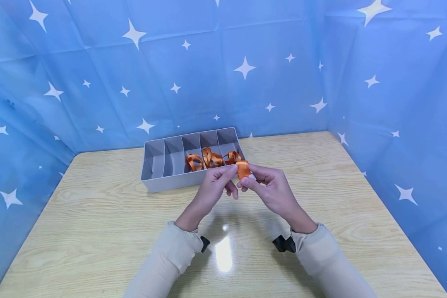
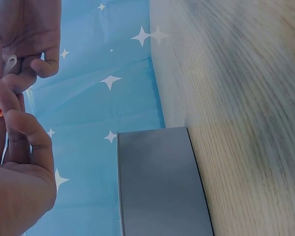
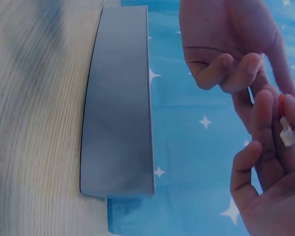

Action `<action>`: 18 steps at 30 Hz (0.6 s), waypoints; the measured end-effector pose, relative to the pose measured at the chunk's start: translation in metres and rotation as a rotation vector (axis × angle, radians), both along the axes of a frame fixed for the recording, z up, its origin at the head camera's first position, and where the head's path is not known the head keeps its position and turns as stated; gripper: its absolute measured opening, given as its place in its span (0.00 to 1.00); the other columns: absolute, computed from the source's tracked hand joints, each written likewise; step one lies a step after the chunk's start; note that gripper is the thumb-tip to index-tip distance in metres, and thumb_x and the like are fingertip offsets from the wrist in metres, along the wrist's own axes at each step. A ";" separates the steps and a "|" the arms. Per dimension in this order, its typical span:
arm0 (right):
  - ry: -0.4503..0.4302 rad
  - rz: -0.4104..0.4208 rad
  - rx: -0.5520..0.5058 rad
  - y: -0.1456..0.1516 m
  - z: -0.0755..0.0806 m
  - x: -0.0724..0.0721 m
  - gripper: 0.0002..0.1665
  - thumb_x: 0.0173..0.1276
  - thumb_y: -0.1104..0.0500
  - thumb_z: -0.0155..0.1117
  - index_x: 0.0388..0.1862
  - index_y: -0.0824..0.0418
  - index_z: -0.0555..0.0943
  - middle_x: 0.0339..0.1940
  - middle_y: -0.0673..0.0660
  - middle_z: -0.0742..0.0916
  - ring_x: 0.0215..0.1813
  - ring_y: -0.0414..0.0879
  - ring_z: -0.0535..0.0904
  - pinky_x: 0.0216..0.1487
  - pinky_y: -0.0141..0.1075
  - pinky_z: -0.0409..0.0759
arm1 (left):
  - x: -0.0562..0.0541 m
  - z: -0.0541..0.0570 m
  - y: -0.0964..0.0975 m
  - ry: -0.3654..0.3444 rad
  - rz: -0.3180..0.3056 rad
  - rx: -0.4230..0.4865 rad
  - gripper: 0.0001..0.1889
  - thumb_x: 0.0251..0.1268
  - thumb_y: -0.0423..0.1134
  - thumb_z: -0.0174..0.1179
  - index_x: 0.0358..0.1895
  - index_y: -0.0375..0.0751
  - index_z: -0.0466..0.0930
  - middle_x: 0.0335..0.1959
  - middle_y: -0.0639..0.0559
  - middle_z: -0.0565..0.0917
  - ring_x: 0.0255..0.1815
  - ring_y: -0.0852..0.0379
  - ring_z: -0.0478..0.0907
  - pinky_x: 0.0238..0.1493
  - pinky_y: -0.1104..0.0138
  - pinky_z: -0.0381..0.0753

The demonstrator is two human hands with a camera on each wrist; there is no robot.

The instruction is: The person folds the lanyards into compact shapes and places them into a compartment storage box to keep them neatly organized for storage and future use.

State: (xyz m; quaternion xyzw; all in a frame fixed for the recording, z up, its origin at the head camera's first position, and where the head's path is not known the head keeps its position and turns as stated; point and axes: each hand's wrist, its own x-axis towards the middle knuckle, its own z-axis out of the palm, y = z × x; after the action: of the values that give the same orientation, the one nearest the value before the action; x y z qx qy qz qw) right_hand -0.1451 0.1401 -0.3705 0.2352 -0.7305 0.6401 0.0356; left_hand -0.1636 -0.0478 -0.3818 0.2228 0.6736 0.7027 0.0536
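Both hands meet: left hand (image 1: 215, 182) and right hand (image 1: 269, 187) fingers pinching an orange ribbon (image 1: 243, 169) between them. Soft, light, slippery satin by the look; best gripped at the fold.

Beige long sleeves (image 1: 175, 252) on both arms, black wrist-cam mounts (image 1: 283, 244) at cuffs.

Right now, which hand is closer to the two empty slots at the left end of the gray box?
Left. The left hand is above the table just in front of the gray box, nearer its empty slots. The right hand is farther right, past the box's right end. Both pinch an orange ribbon.
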 end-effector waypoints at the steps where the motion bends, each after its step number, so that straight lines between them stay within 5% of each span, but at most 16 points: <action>1: 0.003 -0.003 0.005 0.000 0.000 0.000 0.22 0.69 0.68 0.65 0.62 0.65 0.80 0.34 0.61 0.88 0.31 0.47 0.84 0.27 0.30 0.75 | 0.000 0.000 0.000 0.008 -0.006 -0.001 0.21 0.78 0.44 0.50 0.38 0.29 0.83 0.17 0.43 0.80 0.18 0.53 0.79 0.25 0.68 0.73; 7: 0.010 -0.027 0.051 -0.001 0.006 0.002 0.21 0.69 0.67 0.66 0.61 0.64 0.82 0.39 0.60 0.89 0.32 0.47 0.85 0.24 0.30 0.71 | -0.001 -0.001 -0.001 0.043 -0.049 0.002 0.13 0.74 0.40 0.58 0.41 0.32 0.86 0.29 0.47 0.82 0.19 0.53 0.79 0.25 0.68 0.72; 13: 0.060 -0.045 0.117 -0.001 0.002 -0.001 0.22 0.66 0.66 0.69 0.59 0.63 0.83 0.40 0.57 0.90 0.33 0.47 0.84 0.19 0.31 0.66 | -0.004 0.001 -0.004 -0.003 -0.064 -0.013 0.12 0.72 0.39 0.59 0.36 0.32 0.86 0.30 0.32 0.80 0.21 0.53 0.78 0.25 0.68 0.74; 18: 0.081 -0.038 0.158 0.000 0.002 -0.001 0.22 0.65 0.66 0.69 0.59 0.63 0.83 0.37 0.56 0.90 0.33 0.50 0.84 0.18 0.31 0.65 | -0.006 0.001 -0.004 -0.045 -0.057 0.011 0.11 0.71 0.35 0.61 0.36 0.28 0.85 0.27 0.47 0.81 0.21 0.57 0.77 0.24 0.69 0.74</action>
State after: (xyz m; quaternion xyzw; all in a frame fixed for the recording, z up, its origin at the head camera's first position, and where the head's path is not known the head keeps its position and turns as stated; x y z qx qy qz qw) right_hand -0.1462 0.1401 -0.3687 0.2489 -0.7811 0.5696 0.0586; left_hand -0.1693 -0.0519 -0.3808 0.2262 0.6616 0.7096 0.0877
